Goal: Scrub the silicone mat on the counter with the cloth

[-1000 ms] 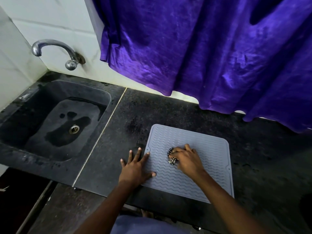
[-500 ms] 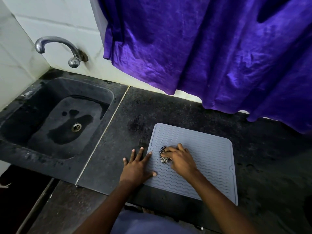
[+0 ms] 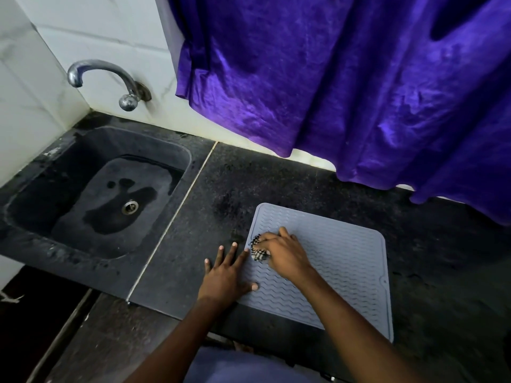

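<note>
A grey silicone mat (image 3: pixel 343 261) with wavy ridges lies flat on the dark counter (image 3: pixel 221 194), near its front edge. My right hand (image 3: pixel 284 254) presses a small bunched black-and-white checked cloth (image 3: pixel 258 251) onto the mat close to its left edge; most of the cloth is hidden under the fingers. My left hand (image 3: pixel 225 275) lies flat with fingers spread over the mat's left edge, thumb on the mat, fingertips on the counter.
A dark stone sink (image 3: pixel 41 222) with a metal drain sits to the left, under a chrome tap (image 3: pixel 102 76) on the white tiled wall. A purple curtain (image 3: pixel 345 87) hangs over the back of the counter. The counter's front edge runs just below the mat.
My right hand has slid the cloth leftward across the mat, from near its middle to its left edge. The left hand has stayed planted. The camera has shifted slightly.
</note>
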